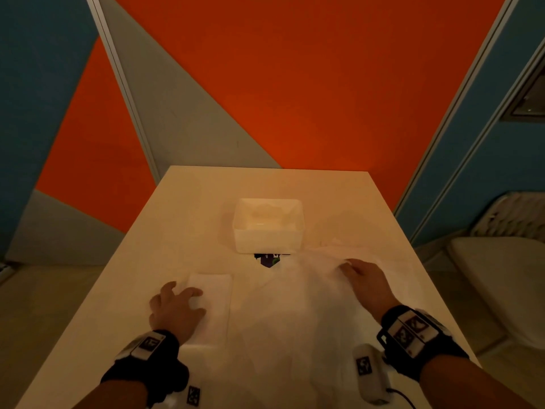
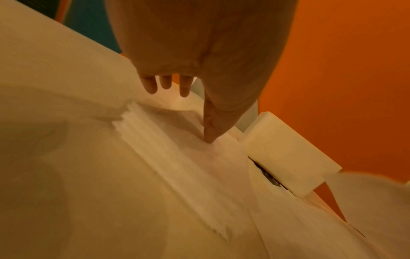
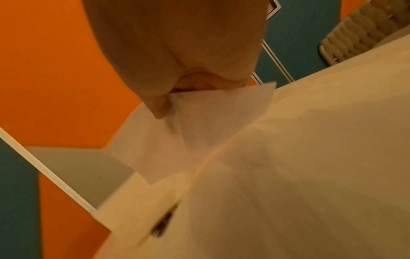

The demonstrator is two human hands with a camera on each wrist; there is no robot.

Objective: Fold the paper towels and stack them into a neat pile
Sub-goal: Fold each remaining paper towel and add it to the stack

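Right hand: now, the right hand (image 1: pixel 364 278) is out over the right half of the tabletop (image 1: pixel 188 202), thumb and fingers pinching a loose paper towel (image 1: pixel 309 305) by its far part; the right wrist view shows the thumb (image 3: pixel 158 106) clamped on a lifted sheet corner.
Loose paper towel: big, wrinkled, unfolded, spread from the middle toward the near and right edges.
Left hand: the left hand (image 1: pixel 177 305) is spread wide, holding nothing, thumb tip (image 2: pixel 209 135) pressing down on the folded stack (image 1: pixel 213 302).
Folded stack: a tidy white rectangle at the near left of the tabletop, just beside the loose towel's left edge.
Box: a white plastic box (image 1: pixel 268 225) sits mid-table, beyond both hands; what's inside is too washed out to tell.
Card: a dark printed card (image 1: pixel 269 259) peeks out at the box's near side, partly hidden by the towel.
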